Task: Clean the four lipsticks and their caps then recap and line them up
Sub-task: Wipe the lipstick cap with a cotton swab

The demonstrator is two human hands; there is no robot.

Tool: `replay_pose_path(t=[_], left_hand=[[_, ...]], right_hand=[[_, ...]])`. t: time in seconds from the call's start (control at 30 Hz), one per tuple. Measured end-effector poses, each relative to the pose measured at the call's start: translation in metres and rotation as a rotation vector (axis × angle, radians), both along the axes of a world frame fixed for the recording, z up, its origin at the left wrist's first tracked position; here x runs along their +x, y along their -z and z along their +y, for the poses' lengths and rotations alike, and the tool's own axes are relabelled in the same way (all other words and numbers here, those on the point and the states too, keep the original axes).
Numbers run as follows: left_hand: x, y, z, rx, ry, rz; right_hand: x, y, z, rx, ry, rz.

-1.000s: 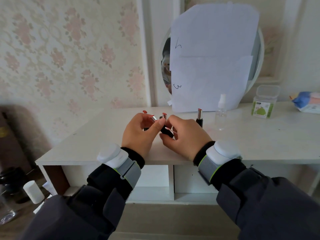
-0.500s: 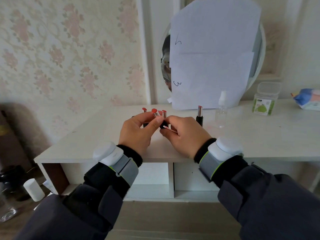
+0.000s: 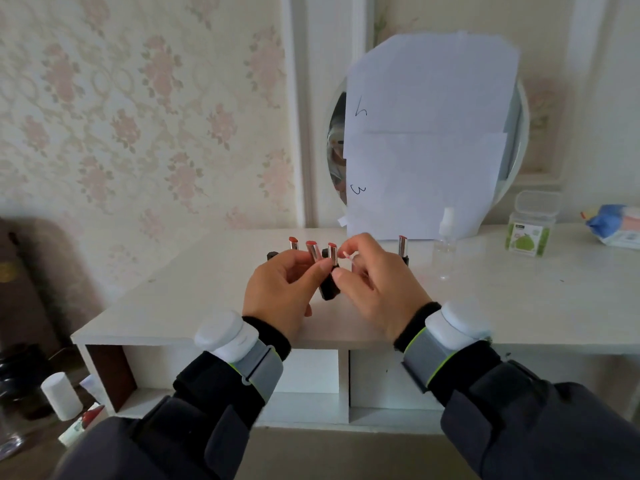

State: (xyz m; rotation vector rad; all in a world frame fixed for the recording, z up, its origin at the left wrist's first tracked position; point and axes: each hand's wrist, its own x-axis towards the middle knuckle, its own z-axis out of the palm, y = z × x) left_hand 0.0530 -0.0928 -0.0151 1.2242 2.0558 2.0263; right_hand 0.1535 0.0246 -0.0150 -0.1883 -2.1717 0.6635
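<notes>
- While both hands meet over the desk (image 3: 485, 292), left hand (image 3: 282, 292) pinches an uncapped lipstick (image 3: 330, 271).
- Right hand (image 3: 375, 285) pinches a swab (image 3: 347, 256), at the lipstick's 3 o'clock.
- Another lipstick (image 3: 402, 247) stands at 2 o'clock.

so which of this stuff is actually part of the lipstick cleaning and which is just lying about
In use:
- held lipstick in the left hand
- cotton swab pinched by the right hand
- three other uncapped lipsticks
- spray bottle, probably

Lying about:
- green-labelled clear box
- blue packet
- paper-covered mirror
- white bottle on the floor
</notes>
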Motion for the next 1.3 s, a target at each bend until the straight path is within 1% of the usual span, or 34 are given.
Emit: replay_pose_path(t=[0.07, 0.17, 0.27, 0.47, 0.6, 0.77, 0.87, 0.93, 1.03, 1.3], left_hand=[[-0.0003, 0.0002, 0.0001, -0.014, -0.001, -0.012], [-0.0005, -0.0003, 0.0, -0.042, 0.0, -0.007], [-0.0005, -0.0013, 0.0005, -0.07, -0.004, 0.002], [0.0008, -0.0021, -0.0011, -0.152, 0.003, 0.041], [0.001, -0.003, -0.0021, -0.199, 0.033, 0.04], [0.0019, -0.0048, -0.0017, -0.242, 0.062, 0.045], [0.0014, -0.0047, -0.0011, -0.241, 0.072, 0.039], [0.001, -0.005, -0.0008, -0.235, 0.078, 0.028], [0.001, -0.0055, -0.0004, -0.216, 0.097, 0.003], [0.001, -0.0061, -0.0005, -0.145, 0.119, -0.038]], right_hand=[[0.0001, -0.0014, 0.0005, -0.005, 0.007, 0.04], [-0.0004, -0.0018, 0.0005, 0.061, 0.075, 0.035], [-0.0002, -0.0018, 0.0012, 0.059, 0.095, 0.055], [-0.0019, -0.0019, 0.0045, 0.117, 0.112, 0.249], [-0.0025, -0.0003, 0.0054, 0.091, 0.13, 0.251], [-0.0019, 0.0005, 0.0084, 0.091, 0.143, 0.307], [-0.002, 0.0004, 0.0074, 0.086, 0.131, 0.278], [-0.001, -0.0003, 0.0063, 0.091, 0.128, 0.292], [0.0024, -0.0022, 0.004, 0.004, 0.107, 0.309], [0.0072, -0.0075, 0.0036, -0.261, -0.022, 0.263]])
